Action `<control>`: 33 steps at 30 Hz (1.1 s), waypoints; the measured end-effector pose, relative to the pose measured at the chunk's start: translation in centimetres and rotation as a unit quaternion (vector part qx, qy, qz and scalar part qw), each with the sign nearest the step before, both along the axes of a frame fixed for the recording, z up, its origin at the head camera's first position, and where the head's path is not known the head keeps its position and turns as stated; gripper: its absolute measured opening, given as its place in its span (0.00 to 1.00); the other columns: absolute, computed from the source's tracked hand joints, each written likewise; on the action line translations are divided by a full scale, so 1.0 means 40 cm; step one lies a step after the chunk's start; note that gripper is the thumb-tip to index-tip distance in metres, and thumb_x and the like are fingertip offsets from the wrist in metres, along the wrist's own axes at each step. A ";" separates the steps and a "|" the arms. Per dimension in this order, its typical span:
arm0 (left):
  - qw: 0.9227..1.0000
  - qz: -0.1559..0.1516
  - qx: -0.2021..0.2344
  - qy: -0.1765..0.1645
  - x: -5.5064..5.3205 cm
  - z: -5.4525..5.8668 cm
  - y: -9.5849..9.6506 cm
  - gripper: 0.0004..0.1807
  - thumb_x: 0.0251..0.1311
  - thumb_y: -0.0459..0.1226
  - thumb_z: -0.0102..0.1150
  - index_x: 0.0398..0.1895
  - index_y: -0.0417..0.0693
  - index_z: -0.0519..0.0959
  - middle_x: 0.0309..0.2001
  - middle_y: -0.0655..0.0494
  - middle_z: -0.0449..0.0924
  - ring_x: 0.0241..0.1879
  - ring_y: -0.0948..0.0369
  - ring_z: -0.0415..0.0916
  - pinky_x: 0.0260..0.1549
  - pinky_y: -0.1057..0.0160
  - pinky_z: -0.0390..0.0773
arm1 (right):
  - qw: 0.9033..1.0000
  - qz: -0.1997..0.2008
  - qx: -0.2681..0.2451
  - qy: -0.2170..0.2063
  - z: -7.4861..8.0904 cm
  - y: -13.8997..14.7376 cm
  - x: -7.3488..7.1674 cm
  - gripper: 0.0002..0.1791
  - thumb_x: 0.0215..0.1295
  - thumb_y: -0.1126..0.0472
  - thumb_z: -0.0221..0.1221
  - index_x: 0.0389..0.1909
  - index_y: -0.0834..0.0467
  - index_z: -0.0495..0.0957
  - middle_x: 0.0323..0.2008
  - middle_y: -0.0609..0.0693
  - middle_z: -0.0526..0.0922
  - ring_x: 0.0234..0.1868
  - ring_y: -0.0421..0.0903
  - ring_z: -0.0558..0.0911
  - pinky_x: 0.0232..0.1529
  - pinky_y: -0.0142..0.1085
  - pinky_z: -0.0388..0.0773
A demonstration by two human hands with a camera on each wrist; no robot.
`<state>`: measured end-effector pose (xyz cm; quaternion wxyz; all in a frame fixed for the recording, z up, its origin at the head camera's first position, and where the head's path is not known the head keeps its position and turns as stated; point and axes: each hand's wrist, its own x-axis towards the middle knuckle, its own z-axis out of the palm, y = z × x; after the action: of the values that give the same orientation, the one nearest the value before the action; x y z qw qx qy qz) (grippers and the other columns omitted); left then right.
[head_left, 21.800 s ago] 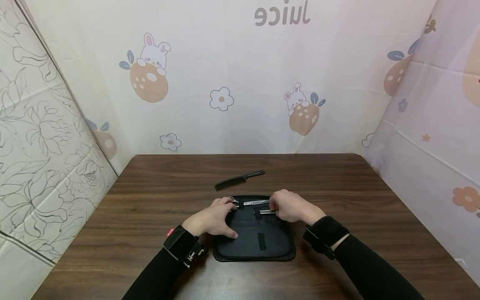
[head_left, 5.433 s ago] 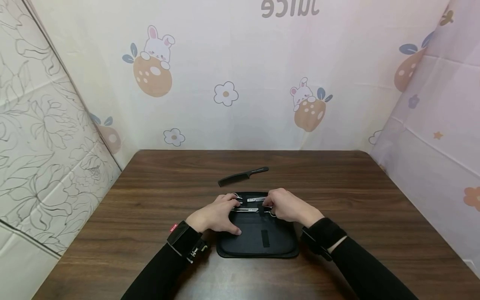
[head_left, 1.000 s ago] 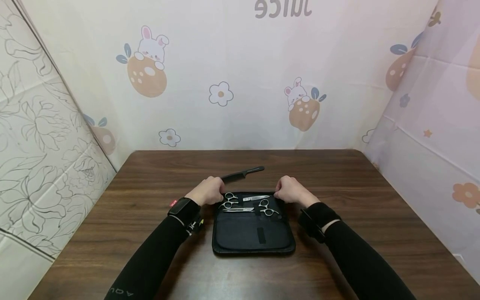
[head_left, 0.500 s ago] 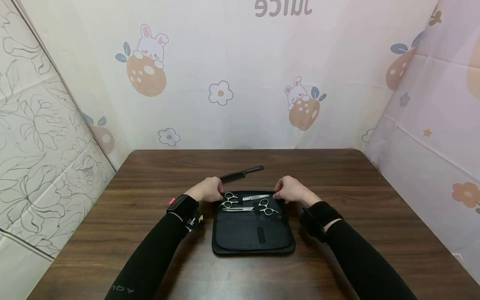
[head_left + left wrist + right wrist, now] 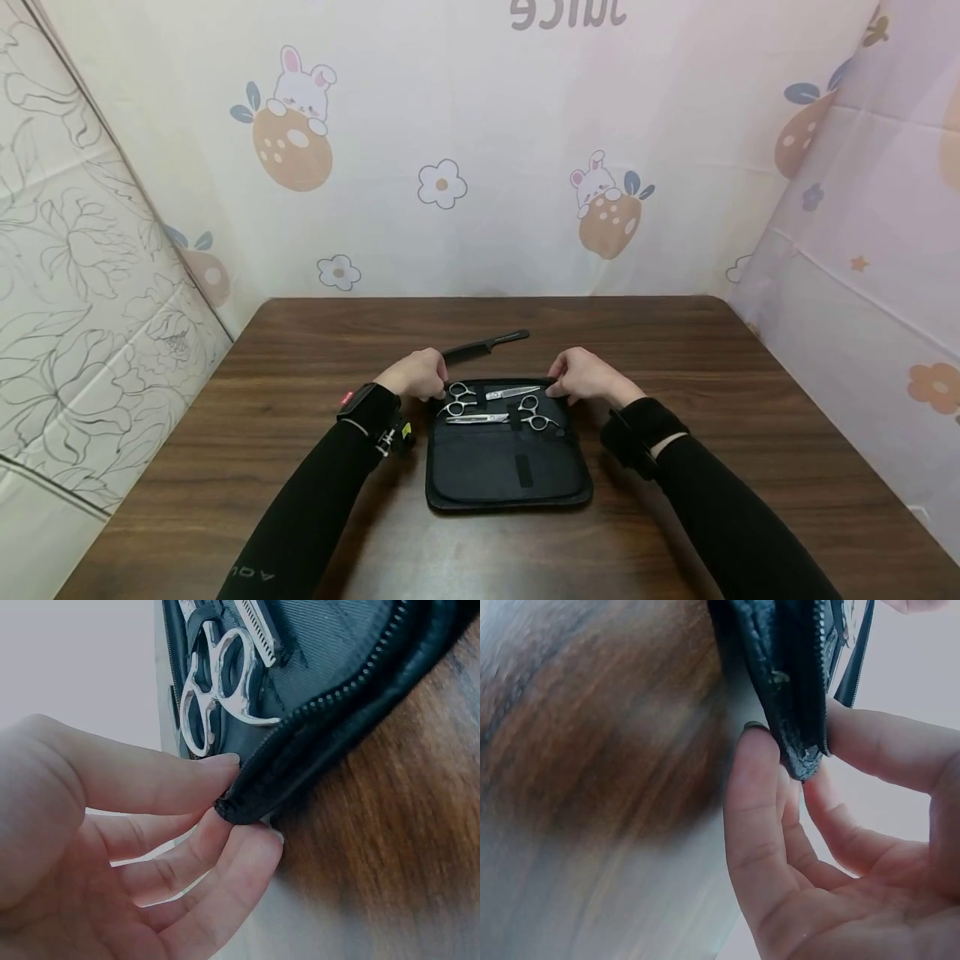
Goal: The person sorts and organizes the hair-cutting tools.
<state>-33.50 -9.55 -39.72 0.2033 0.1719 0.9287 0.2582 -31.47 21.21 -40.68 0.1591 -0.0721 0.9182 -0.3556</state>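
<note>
A black zip case (image 5: pixel 480 479) lies unfolded on the table, two pairs of silver scissors strapped to its far half. The farther scissors (image 5: pixel 512 392) have their handles on the left; the nearer scissors (image 5: pixel 476 418) have theirs on the right. My left hand (image 5: pixel 417 374) pinches the case's far left corner, thumb above and fingers below, as the left wrist view shows. At the far right corner my right hand (image 5: pixel 588 376) pinches the zipped edge between thumb and fingers. In the left wrist view, finger rings of the scissors (image 5: pixel 225 682) lie just past my thumb.
Behind the case a black comb (image 5: pixel 483 346) lies slantwise, its toothed end close to my left hand. The brown wooden table (image 5: pixel 315 350) reaches back to a printed curtain (image 5: pixel 510 242), with more curtains at both sides.
Since 5.4 s ago both hands have left the scissors for the case's far corners. The nearer scissors sit further left through their strap than 21.8 s ago. The last second shows almost no movement.
</note>
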 end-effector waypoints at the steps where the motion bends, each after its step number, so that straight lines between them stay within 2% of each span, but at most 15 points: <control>1: 1.000 0.001 0.007 -0.005 0.001 0.002 0.000 0.06 0.61 0.25 0.63 0.41 0.37 0.79 0.36 0.50 0.79 0.26 0.59 0.79 0.28 0.65 0.79 | 1.000 0.001 -0.002 0.000 0.001 0.001 0.000 0.13 0.62 0.68 0.68 0.44 0.68 0.78 0.40 0.59 0.79 0.32 0.48 0.83 0.34 0.40 0.84; 7: 0.998 0.007 0.042 -0.046 0.003 0.010 -0.005 0.06 0.64 0.24 0.60 0.43 0.35 0.79 0.41 0.47 0.78 0.36 0.55 0.81 0.33 0.61 0.85 | 1.000 0.005 -0.013 0.002 0.012 0.002 -0.002 0.14 0.62 0.68 0.68 0.45 0.68 0.77 0.38 0.58 0.78 0.33 0.49 0.82 0.35 0.41 0.85; 10: 0.998 0.002 0.044 -0.045 0.002 0.011 -0.006 0.06 0.63 0.23 0.60 0.41 0.36 0.78 0.40 0.47 0.77 0.35 0.56 0.80 0.32 0.62 0.85 | 1.000 0.013 -0.013 0.008 0.016 0.003 -0.002 0.15 0.62 0.68 0.68 0.46 0.68 0.77 0.35 0.57 0.77 0.32 0.49 0.82 0.35 0.42 0.85; 15: 0.999 -0.008 0.042 -0.030 -0.002 0.013 -0.003 0.07 0.61 0.22 0.58 0.41 0.36 0.77 0.39 0.48 0.76 0.32 0.57 0.79 0.29 0.64 0.83 | 1.000 0.006 -0.004 0.014 0.021 0.009 -0.001 0.15 0.62 0.66 0.69 0.45 0.67 0.78 0.32 0.55 0.77 0.29 0.51 0.83 0.35 0.43 0.83; 19: 0.999 -0.001 0.040 -0.013 0.000 0.021 0.001 0.08 0.60 0.22 0.57 0.41 0.36 0.77 0.38 0.49 0.76 0.31 0.57 0.78 0.27 0.65 0.80 | 1.000 0.000 -0.008 0.019 0.026 0.010 -0.002 0.15 0.62 0.66 0.69 0.46 0.67 0.77 0.31 0.54 0.77 0.27 0.51 0.83 0.34 0.42 0.81; 24: 0.999 0.005 0.035 0.017 0.001 0.037 0.003 0.09 0.58 0.23 0.55 0.41 0.39 0.77 0.39 0.49 0.77 0.32 0.57 0.76 0.28 0.64 0.78 | 0.999 -0.009 -0.019 0.034 0.032 0.011 -0.005 0.15 0.62 0.67 0.68 0.46 0.67 0.77 0.33 0.56 0.76 0.26 0.53 0.82 0.33 0.41 0.81; 30: 0.998 0.004 0.031 0.050 -0.008 0.040 0.004 0.12 0.57 0.24 0.55 0.44 0.39 0.77 0.40 0.49 0.77 0.35 0.56 0.75 0.31 0.63 0.74 | 0.998 -0.009 -0.017 0.062 0.045 0.009 0.002 0.13 0.62 0.67 0.67 0.45 0.67 0.77 0.34 0.57 0.77 0.28 0.58 0.83 0.30 0.40 0.79; 33: 0.997 0.008 0.036 0.065 -0.006 0.043 0.003 0.12 0.56 0.24 0.56 0.44 0.39 0.76 0.40 0.49 0.77 0.37 0.55 0.74 0.34 0.61 0.73 | 0.997 -0.010 -0.016 0.077 0.049 0.008 0.005 0.13 0.62 0.67 0.68 0.44 0.67 0.77 0.33 0.56 0.77 0.27 0.57 0.82 0.29 0.40 0.79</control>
<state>-33.75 -9.44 -37.99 0.1343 0.1881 0.9314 0.2810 -31.28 21.54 -38.70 0.0827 -0.0923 0.9227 -0.3651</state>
